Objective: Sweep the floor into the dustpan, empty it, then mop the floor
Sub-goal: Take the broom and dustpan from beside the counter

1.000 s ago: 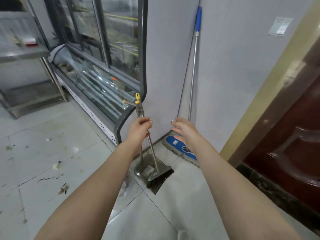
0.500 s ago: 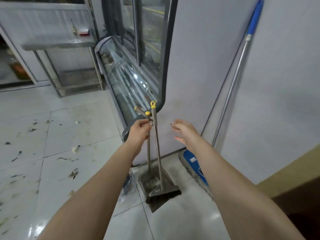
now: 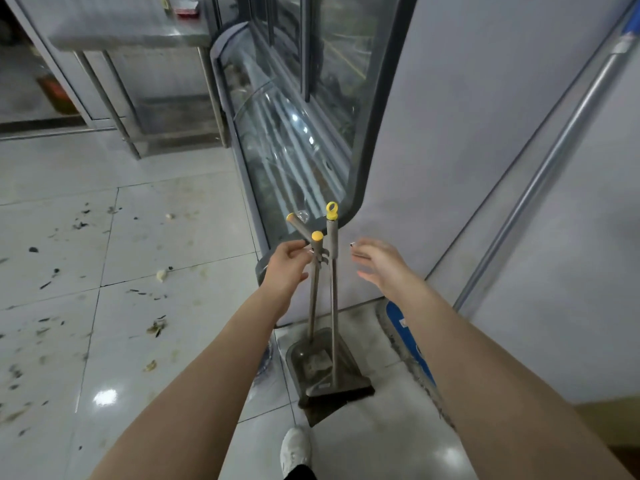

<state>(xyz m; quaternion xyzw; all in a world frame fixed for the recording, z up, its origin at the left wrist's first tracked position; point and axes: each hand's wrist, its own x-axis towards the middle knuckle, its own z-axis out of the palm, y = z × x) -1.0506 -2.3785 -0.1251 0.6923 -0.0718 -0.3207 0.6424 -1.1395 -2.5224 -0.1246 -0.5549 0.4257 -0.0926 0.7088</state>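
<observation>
Gripping the dustpan handle [image 3: 312, 299] just under its crossbar, the left hand [image 3: 289, 268] has its fingers curled round the pole. The right hand [image 3: 377, 263] hangs with fingers spread and loose, just beside the broom handle [image 3: 333, 289] but apart from it and holding nothing. Both poles stand upright, the broom head [image 3: 346, 389] resting in the dustpan [image 3: 308, 358] on the floor [image 3: 173, 237], at the corner of the glass display case [image 3: 294, 150].

The likeliest trouble is the broom, which nothing grips. If the left hand lifts or tilts the dustpan before the right hand takes the broom handle, the broom could topple against the glass or clatter down. Something pale seems to lie in the pan already, so a sharp tilt might spill it. The mop [image 3: 540, 174] leans on the wall [image 3: 467, 98] close to the right forearm; a careless elbow could send it sliding.

Counted: two hands, one dustpan, one broom, one mop, two upright handles, three yellow ends (two caps on the crossbar, one ring on the broom), one white shoe [image 3: 296, 448]. The debris [image 3: 154, 328] lies scattered over the tiles to the left, too many bits to count.
</observation>
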